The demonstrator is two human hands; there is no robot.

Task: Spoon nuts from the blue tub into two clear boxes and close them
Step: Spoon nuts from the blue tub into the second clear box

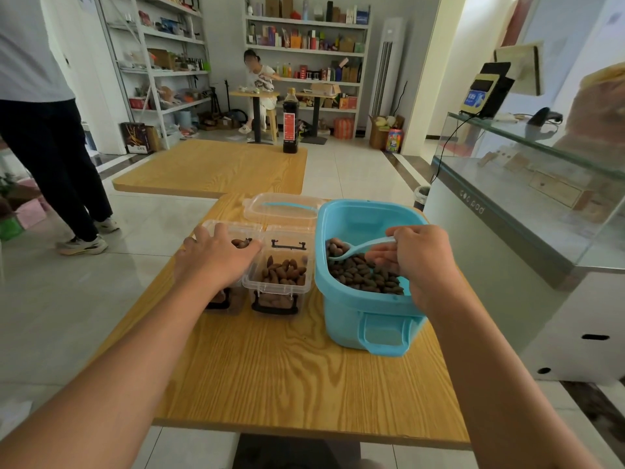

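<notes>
The tabletop (pixel 287 377) lies bare on its near half. One blue tub (pixel 368 319) sits by the right edge; two clear boxes (pixel 279 282) touch its left. Left hand (pixel 216 262) rests flat, grip released; right hand (pixel 422 262) pinches one spoon (pixel 358 249) over the nuts (pixel 365 275).

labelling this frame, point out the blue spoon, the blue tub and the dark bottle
blue spoon (pixel 351 252), head view, on its bowl
blue tub (pixel 351 330), head view, on its front wall
dark bottle (pixel 290 125), head view, on its red label
</notes>
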